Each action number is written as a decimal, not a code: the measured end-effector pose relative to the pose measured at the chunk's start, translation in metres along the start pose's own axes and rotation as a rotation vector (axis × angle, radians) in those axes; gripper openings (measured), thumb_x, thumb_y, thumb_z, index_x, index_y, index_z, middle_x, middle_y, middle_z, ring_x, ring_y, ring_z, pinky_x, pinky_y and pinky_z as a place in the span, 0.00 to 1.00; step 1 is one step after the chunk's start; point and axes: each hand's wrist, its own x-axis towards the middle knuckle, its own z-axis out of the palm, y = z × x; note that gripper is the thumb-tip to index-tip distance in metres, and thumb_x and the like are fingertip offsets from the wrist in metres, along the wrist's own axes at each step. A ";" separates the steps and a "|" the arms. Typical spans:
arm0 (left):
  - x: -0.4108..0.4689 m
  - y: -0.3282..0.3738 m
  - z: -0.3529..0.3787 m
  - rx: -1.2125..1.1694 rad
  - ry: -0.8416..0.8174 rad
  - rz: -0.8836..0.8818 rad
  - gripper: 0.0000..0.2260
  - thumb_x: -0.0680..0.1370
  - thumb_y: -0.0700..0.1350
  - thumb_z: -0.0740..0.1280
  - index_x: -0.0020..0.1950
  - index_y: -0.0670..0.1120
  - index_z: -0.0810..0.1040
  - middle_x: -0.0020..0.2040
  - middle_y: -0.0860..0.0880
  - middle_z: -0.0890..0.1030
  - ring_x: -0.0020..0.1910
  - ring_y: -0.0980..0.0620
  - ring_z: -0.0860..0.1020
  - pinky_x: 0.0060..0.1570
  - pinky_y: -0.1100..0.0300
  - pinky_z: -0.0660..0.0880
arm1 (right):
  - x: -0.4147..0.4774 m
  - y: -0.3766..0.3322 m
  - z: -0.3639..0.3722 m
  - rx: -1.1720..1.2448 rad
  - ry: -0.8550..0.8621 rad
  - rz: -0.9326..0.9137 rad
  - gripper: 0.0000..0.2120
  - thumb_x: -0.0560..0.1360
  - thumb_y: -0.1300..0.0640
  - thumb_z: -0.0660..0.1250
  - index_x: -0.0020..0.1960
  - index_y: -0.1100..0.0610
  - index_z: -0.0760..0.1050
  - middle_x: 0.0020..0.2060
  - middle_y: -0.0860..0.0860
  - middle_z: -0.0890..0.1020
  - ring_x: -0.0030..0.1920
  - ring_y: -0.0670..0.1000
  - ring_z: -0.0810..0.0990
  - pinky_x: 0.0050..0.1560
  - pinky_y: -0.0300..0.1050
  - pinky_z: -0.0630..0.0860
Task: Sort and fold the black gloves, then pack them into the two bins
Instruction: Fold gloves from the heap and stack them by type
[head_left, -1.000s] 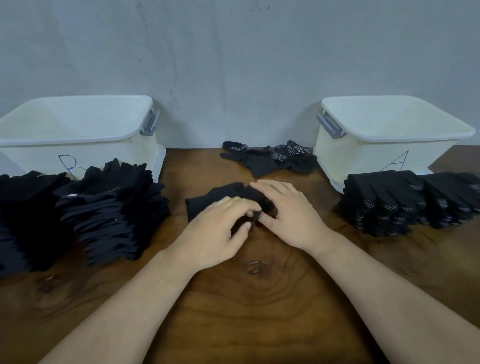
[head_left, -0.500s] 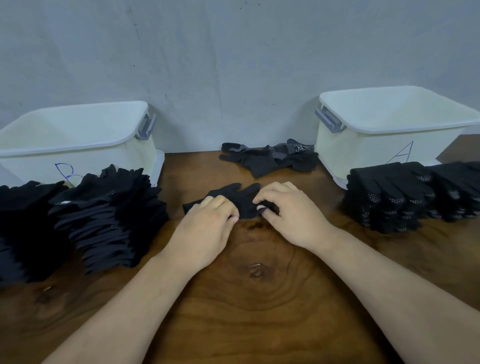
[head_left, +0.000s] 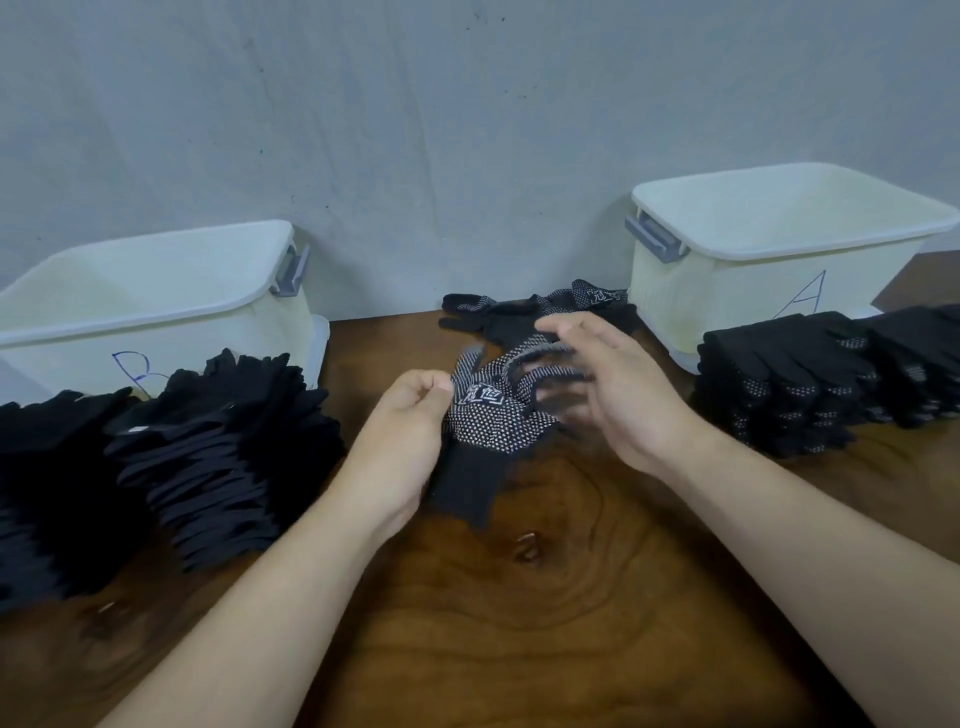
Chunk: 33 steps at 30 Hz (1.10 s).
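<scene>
A black glove (head_left: 493, 421) with white grip dots hangs lifted over the middle of the wooden table (head_left: 545, 623), dotted palm facing me, cuff pointing down. My left hand (head_left: 400, 441) pinches its left edge between thumb and fingers. My right hand (head_left: 618, 395) hovers at the glove's blurred fingers with its own fingers spread. A white bin marked B (head_left: 156, 317) stands at the back left, a white bin marked A (head_left: 779, 260) at the back right. A few loose gloves (head_left: 519, 312) lie against the wall between them.
Two tall stacks of plain black gloves (head_left: 218, 457) stand in front of bin B. Stacks of dotted gloves (head_left: 779, 379) stand in front of bin A. A grey wall closes the table's far edge. Bare wood shows in the near middle.
The glove lay flat under both hands before. Now it is lifted and turned so its dotted side faces me, my left hand holding it and my right hand moving by its fingers.
</scene>
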 end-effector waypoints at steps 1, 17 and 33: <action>0.003 -0.004 -0.002 0.059 0.037 -0.037 0.10 0.86 0.51 0.63 0.49 0.56 0.82 0.46 0.46 0.84 0.46 0.50 0.81 0.49 0.48 0.80 | 0.001 0.003 0.000 0.007 0.008 0.049 0.13 0.88 0.48 0.60 0.66 0.50 0.80 0.56 0.56 0.86 0.45 0.55 0.88 0.38 0.50 0.84; 0.002 -0.027 -0.013 1.130 -0.347 0.611 0.17 0.87 0.53 0.60 0.76 0.57 0.72 0.75 0.59 0.73 0.75 0.56 0.69 0.78 0.49 0.64 | 0.010 0.043 -0.012 -0.717 -0.025 -0.359 0.13 0.79 0.55 0.75 0.61 0.43 0.83 0.61 0.38 0.81 0.65 0.40 0.78 0.65 0.39 0.74; -0.002 -0.031 -0.005 1.047 -0.125 0.550 0.10 0.82 0.48 0.68 0.63 0.57 0.79 0.65 0.61 0.77 0.66 0.55 0.72 0.70 0.45 0.71 | 0.007 0.054 -0.011 -1.162 -0.131 -0.489 0.08 0.80 0.50 0.71 0.59 0.46 0.82 0.58 0.39 0.81 0.61 0.49 0.74 0.65 0.57 0.75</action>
